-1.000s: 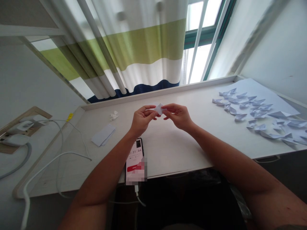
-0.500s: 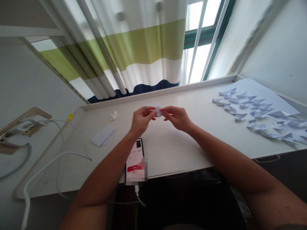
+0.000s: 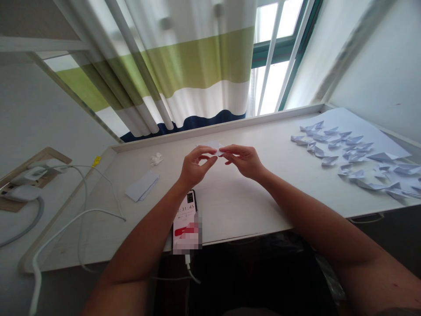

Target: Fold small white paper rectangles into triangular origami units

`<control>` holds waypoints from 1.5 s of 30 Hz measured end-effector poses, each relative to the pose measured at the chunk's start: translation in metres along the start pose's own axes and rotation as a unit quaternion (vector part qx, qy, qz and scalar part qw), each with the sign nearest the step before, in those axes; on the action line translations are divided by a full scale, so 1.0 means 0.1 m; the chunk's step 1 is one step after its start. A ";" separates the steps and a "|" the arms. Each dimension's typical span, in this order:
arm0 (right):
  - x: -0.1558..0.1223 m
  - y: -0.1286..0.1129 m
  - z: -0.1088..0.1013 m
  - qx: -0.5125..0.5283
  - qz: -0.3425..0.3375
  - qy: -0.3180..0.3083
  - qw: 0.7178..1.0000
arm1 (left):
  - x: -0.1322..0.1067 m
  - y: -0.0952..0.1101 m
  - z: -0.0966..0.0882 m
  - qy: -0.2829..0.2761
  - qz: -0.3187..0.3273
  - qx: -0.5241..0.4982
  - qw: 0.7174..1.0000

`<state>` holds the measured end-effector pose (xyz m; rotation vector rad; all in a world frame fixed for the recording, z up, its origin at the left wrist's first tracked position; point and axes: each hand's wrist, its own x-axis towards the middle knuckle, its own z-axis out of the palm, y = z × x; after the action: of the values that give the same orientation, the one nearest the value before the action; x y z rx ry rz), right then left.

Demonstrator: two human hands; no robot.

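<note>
Two hands are up over the middle of the white table (image 3: pixel 237 206). The left hand (image 3: pixel 194 167) and the right hand (image 3: pixel 246 161) each pinch one small paper (image 3: pixel 215 147) with their fingertips. The small paper is white and sits in the air between the two hands, a little above the table.

Near the left arm lies one phone (image 3: pixel 186 216), flat on the near edge of the table. Its screen is lit and shows numbers. One cord is plugged into its near end.

To the left of the hands lie paper strips (image 3: pixel 142 184); it looks like two, one on top of the other. Past them, farther away, sits one little crumpled bit (image 3: pixel 156 158).

On the far right lies one big white sheet (image 3: pixel 357 123). Lots of folded paper shapes (image 3: pixel 342 151) are spread on it and beside it, more than twenty, too many to count well.

One striped curtain (image 3: pixel 194 66) hangs by the window behind the table.
</note>
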<state>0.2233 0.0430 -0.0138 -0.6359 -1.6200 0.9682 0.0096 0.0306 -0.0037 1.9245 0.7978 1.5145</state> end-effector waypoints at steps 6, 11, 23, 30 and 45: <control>-0.01 0.00 -0.01 0.005 -0.008 -0.020 1.000 | 0.00 -0.03 0.00 0.021 0.026 0.012 0.999; -0.01 -0.01 -0.02 -0.025 -0.051 -0.030 0.998 | -0.01 0.00 0.01 0.023 0.021 0.025 0.999; 0.01 0.01 0.09 0.081 0.048 0.044 0.995 | 0.01 0.13 0.08 0.020 -0.178 -0.078 0.981; 0.03 0.01 0.07 0.108 0.081 0.034 0.990 | 0.01 0.09 0.07 -0.022 -0.194 -0.054 0.979; 0.01 -0.06 0.04 0.078 0.155 -0.042 0.984 | -0.01 0.07 0.03 -0.088 -0.208 -0.013 0.974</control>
<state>0.2193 0.0390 -0.0084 -0.7618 -1.5255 1.3512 0.0132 0.0250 0.0000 1.7077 1.0192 1.0825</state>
